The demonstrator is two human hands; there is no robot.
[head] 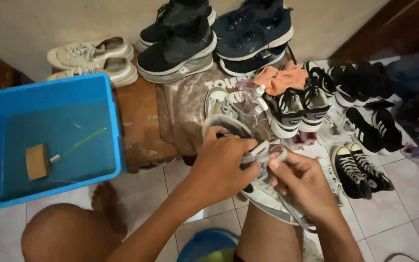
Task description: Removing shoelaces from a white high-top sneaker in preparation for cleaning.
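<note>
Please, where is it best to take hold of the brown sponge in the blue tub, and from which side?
Probably grip the brown sponge by its two long sides, coming straight down from above: it lies flat in the blue tub, whose walls block a sideways approach.

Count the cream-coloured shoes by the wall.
2: one cream shoe lies nearer the wall, the second cream shoe just in front, beside the blue tub. More may be hidden.
</note>
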